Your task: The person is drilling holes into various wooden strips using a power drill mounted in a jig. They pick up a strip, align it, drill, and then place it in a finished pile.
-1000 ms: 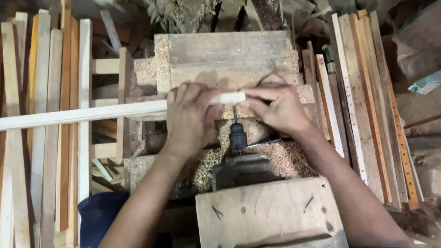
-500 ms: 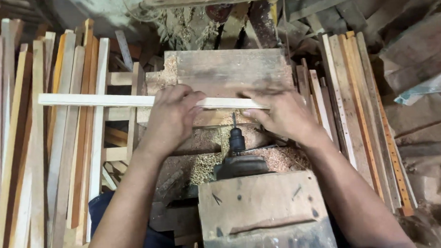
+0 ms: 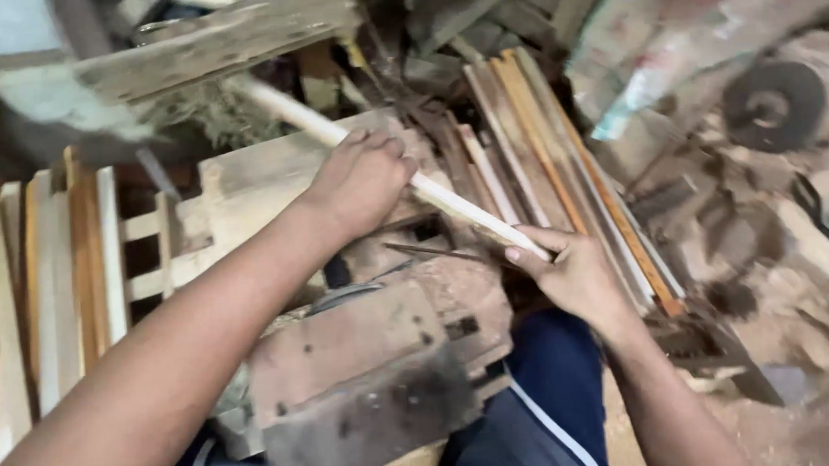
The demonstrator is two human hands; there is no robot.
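Note:
I hold a long pale wooden strip [image 3: 450, 201] that runs diagonally from the upper left down to the right. My left hand [image 3: 361, 179] grips it around its middle, above a worn wooden work block [image 3: 245, 189]. My right hand [image 3: 570, 271] holds its near end, over a stack of wood strips [image 3: 532, 153] on the right. Below my hands sits the rough wooden housing of the drilling machine [image 3: 365, 375]; a thin dark bit [image 3: 429, 252] shows beside it. The whole view is tilted and blurred.
A row of upright wood slats [image 3: 53, 277] stands at the left. A plank [image 3: 210, 41] crosses the top. At the right lie a plastic sheet [image 3: 668, 54], a round dark wheel [image 3: 772, 105] and sawdust-covered ground [image 3: 810, 318]. My blue trousers [image 3: 533, 396] show at the bottom.
The strip has come off the drill table and swung from lying level to slanting toward the right. My head has turned right, so the machine now sits lower left. Both hands keep their grip.

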